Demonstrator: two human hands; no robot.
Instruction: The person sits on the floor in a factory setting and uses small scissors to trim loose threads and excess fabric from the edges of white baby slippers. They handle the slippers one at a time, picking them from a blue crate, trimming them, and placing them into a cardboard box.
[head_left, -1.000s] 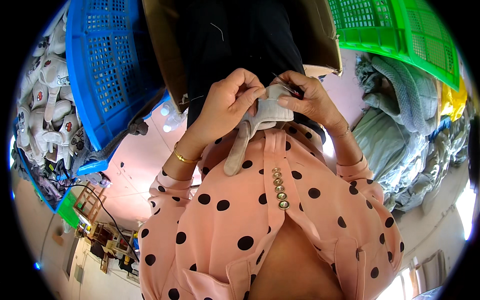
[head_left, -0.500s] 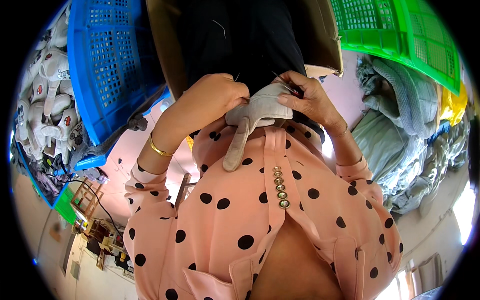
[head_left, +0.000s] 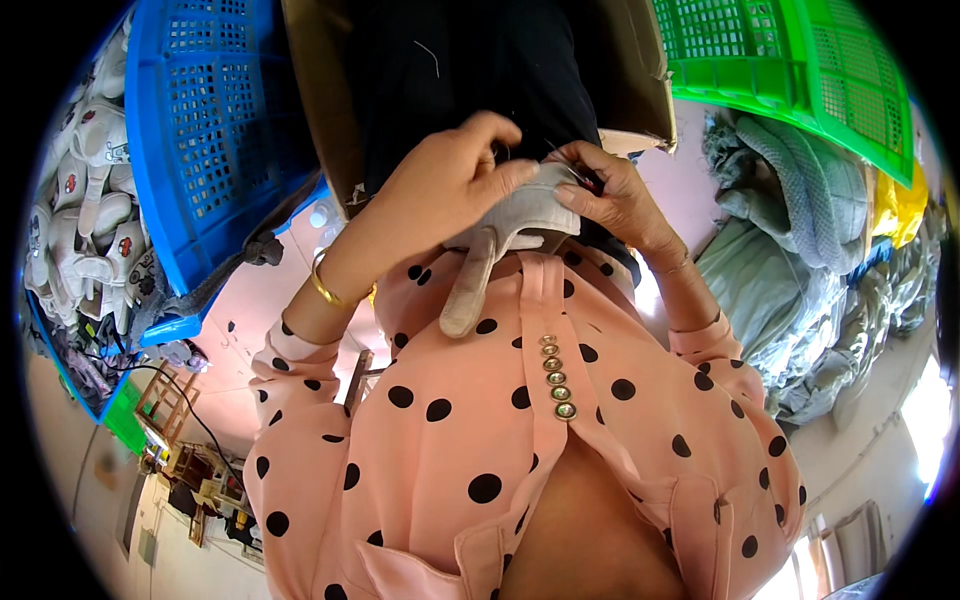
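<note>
1. Our right hand [head_left: 625, 200] is clamped on a pale grey fabric piece [head_left: 548, 212], thumb pressed on top; a small dark-and-red object [head_left: 594, 183], mostly hidden, sits in the same grip.
2. Our left hand [head_left: 455, 185] lies over the piece's other side, thumb and forefinger spread apart; we cannot tell whether it pinches anything thin.
3. We hold the piece above our lap, close to our pink blouse [head_left: 440, 460] with black dots. It looks soft and matt, with a curved, rounded body and a long, round-ended strap [head_left: 465, 295] slanting down to our left.
4. Beneath are our black trousers [head_left: 420, 110], with an open cardboard box [head_left: 326, 95] around our legs.
5. Pinkish floor [head_left: 258, 325] shows on our left, beside a blue perforated basket [head_left: 220, 150]; beyond it lie heaped whitish pieces [head_left: 100, 205], some with small pictures.
6. On our right stand a green basket [head_left: 735, 78] and piled grey-green cloth [head_left: 785, 195].
</note>
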